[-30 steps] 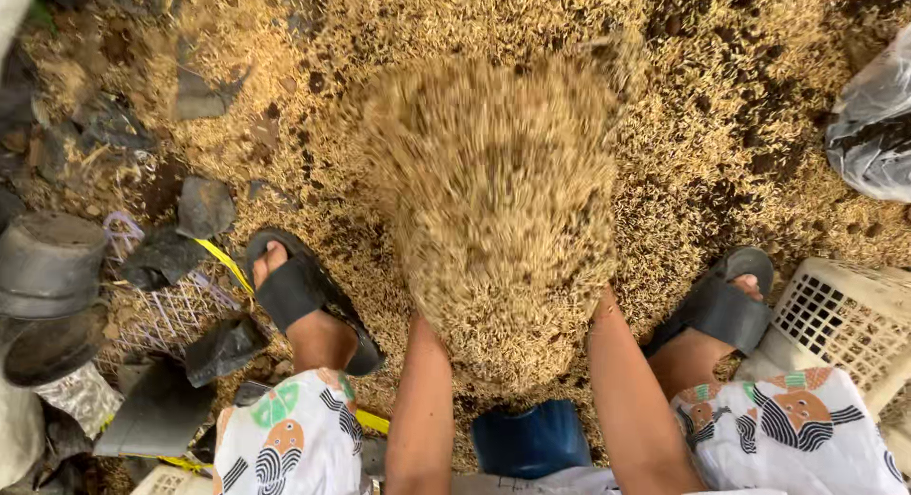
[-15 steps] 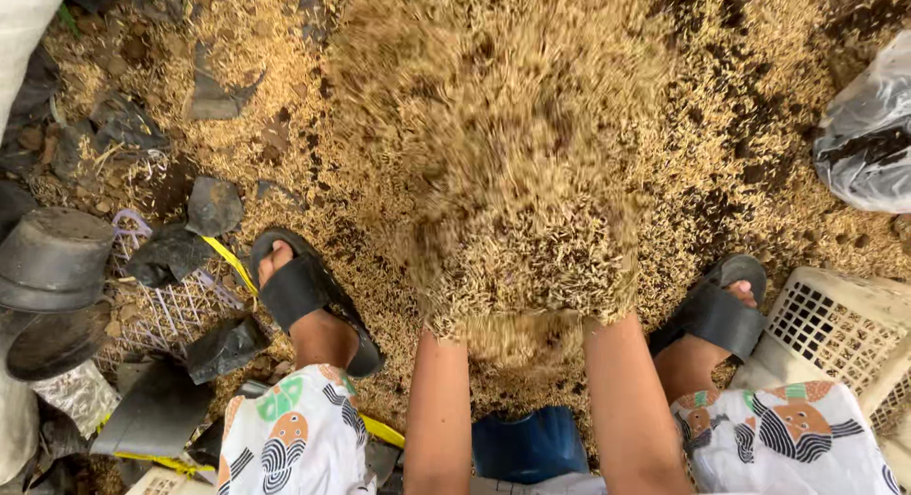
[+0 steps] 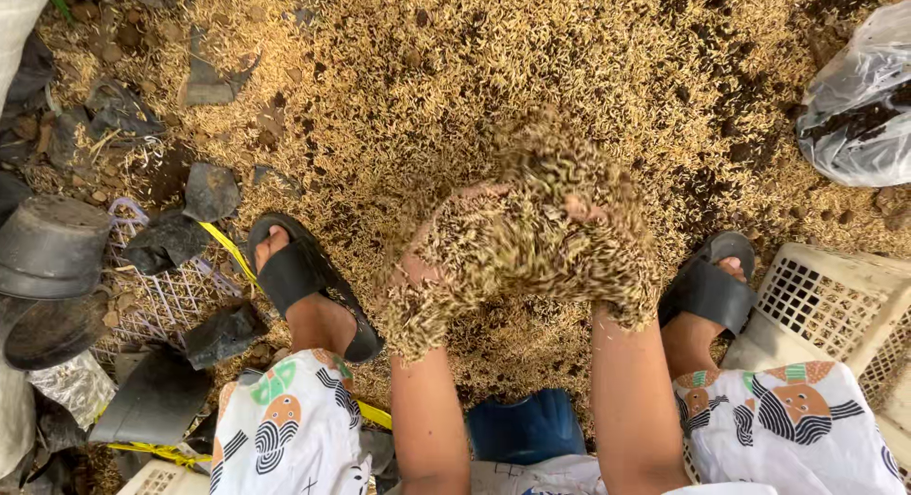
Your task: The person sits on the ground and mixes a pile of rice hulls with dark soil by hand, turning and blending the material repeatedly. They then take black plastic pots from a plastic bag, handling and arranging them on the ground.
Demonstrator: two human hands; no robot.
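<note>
Over the middle of the husk-covered ground [image 3: 569,68], the 2 hands are raised side by side, cupped palms-up around a heaped mound of rice husks [image 3: 531,239]. The left hand [image 3: 441,267] sits under the mound's left half, its thumb edge and a fingertip showing pink through the chaff; the right hand [image 3: 607,258] carries the right half and is almost wholly buried, only a knuckle or 2 showing. Both hands are spread wide as scoops rather than clenched, and loose husks spill off their edges, blurred as they drop.

Below the hands, both forearms rise from the bottom edge, with a blue stool [image 3: 527,427] between them. The person's feet in black slide sandals stand apart on the husks, the left sandal [image 3: 304,277] just beside the left wrist, the right sandal [image 3: 707,286] just beside the right forearm. Knees in white patterned trousers [image 3: 285,429] show at the bottom corners.

At the far left lie black plastic pots [image 3: 52,248] and a pale lattice crate [image 3: 171,296] with torn black scraps on it. A white lattice basket [image 3: 835,305] stands at the right, near the right sandal, and a clear plastic bag holding dark soil [image 3: 859,106] lies in the upper right corner.
</note>
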